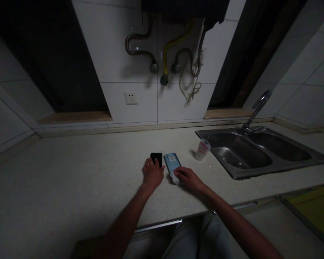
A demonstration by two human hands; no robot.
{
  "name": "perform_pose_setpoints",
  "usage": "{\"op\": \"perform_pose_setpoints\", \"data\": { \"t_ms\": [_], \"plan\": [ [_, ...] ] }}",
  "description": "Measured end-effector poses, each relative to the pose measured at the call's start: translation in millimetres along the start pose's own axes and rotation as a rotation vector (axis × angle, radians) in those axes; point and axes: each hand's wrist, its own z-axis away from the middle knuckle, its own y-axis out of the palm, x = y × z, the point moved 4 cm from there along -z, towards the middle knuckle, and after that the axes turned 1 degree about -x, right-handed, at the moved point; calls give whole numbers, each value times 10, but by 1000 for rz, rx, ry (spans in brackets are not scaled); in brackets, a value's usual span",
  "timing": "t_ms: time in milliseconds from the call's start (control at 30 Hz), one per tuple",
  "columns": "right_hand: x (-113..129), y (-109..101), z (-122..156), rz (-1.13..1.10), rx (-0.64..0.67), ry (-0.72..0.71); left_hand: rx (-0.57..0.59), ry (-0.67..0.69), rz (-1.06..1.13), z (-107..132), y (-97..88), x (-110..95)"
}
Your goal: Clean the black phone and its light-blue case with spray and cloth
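Observation:
A black smartphone (157, 158) lies flat on the countertop. My left hand (153, 174) rests over its lower part, the fingers curled on it and the thumb at its right side. Just to the right lies a light blue phone case (172, 162), its camera cutouts at the far end. At the near end of that case, my right hand (188, 177) pinches a small white piece (174, 177), which looks like a tissue or a thin packet. Part of the white piece is hidden under my fingers.
A plastic cup (202, 149) with pink print stands right of the case. Beyond it, a double steel sink (224, 167) with a faucet (259, 104) is set into the counter (78, 180). A wall socket (131, 98) and hanging pipes (164, 54) are at the back.

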Motion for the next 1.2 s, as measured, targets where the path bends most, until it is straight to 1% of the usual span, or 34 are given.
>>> {"op": "perform_pose_setpoints", "data": {
  "t_ms": [67,100,167,233,267,300,333,400,467,500,567,633,667,733,767,800,867,900,933,967,1000,1033,1100,1133,1200],
  "plan": [
    [3,23,57,-66,-8,28,-13,-12,35,22,-47,11],
    [5,18,54,-123,-34,46,-36,-17,66,26,-84,22],
    [20,-28,-13,-253,-138,81,-115,-13,179,20,-176,43],
    [49,-102,-132,-358,-295,106,-182,35,404,5,-256,36],
    [66,-131,-197,-409,-368,116,-178,71,565,-3,-275,15],
    [78,-145,-259,-458,-424,134,-142,103,749,-12,-275,-17],
    [91,-130,-318,-487,-427,158,-77,121,939,-19,-257,-58],
    [121,-49,-408,-505,-350,181,68,122,1261,-26,-198,-155],
    [153,50,-439,-498,-246,156,175,99,1449,-29,-142,-233],
    [165,85,-432,-495,-214,131,205,85,1497,-32,-122,-254],
    [182,97,-387,-478,-200,83,224,29,1537,-42,-96,-250],
    [192,17,-318,-429,-228,45,213,-61,1545,-53,-83,-202],
    [196,-61,-280,-392,-258,24,199,-103,1541,-56,-82,-174],
    [203,-303,-203,-328,-371,-42,174,-157,1535,-54,-90,-133],
    [202,-476,-156,-286,-500,-92,164,-165,1537,-51,-99,-126],
    [193,-667,-104,-228,-659,-137,160,-166,1546,-46,-108,-129],
    [150,-1050,11,-68,-1025,-201,194,-168,1601,-34,-119,-162],
    [114,-1207,42,13,-1147,-213,229,-170,1644,-29,-122,-189],
    [63,-1334,37,95,-1194,-198,265,-178,1690,-26,-126,-218],
    [0,-1434,9,176,-1197,-158,299,-188,1735,-27,-131,-245],
    [-81,-1504,-44,237,-1139,-93,323,-200,1775,-33,-139,-270],
    [-170,-1541,-108,258,-1044,-32,337,-213,1807,-46,-147,-292],
    [-316,-1535,-219,235,-849,17,344,-237,1836,-86,-162,-327],
    [-362,-1512,-252,226,-798,26,341,-247,1835,-112,-166,-343],
    [-394,-1449,-289,188,-771,32,311,-251,1800,-172,-175,-373]
  ]
}}
